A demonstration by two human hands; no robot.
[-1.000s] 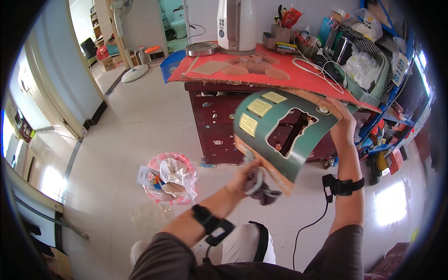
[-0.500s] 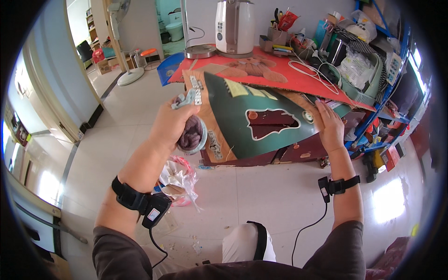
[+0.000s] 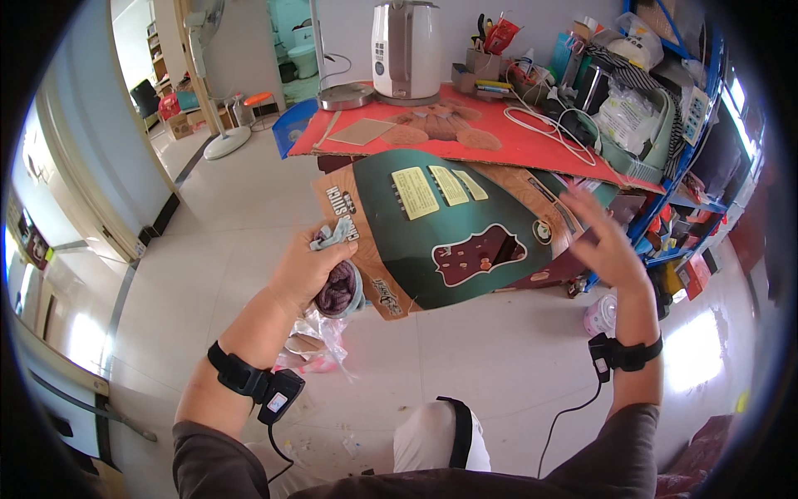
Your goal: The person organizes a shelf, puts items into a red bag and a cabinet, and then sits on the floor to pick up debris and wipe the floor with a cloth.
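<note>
My left hand [image 3: 306,273] is closed around a rolled bundle of purplish-brown cloth [image 3: 338,291] wrapped in pale grey-blue material. The same hand pinches the left edge of a large printed card sleeve [image 3: 397,254], green with wood-patterned ends. Yellowish label panels are printed on it, and the dark red cabinet shows through its fancy-shaped cut-out window. The sheet is curved and tilted in front of the table. By its right end, my right hand [image 3: 608,245] has its fingers spread, slightly blurred, with nothing in it.
Ahead stands a table with a red cover [image 3: 524,143], bearing a white kettle [image 3: 406,54], a square tan card [image 3: 360,130], a white cable [image 3: 565,129] and a cluttered green bin [image 3: 644,162]. A plastic bag [image 3: 316,345] and a tub [image 3: 600,316] are on the floor. Blue shelving [image 3: 640,229] rises at right.
My right hand has come off the sleeve's right end and opened, moving slightly right. The sleeve has been lowered and tilted, showing more of its face and uncovering the square card on the table.
</note>
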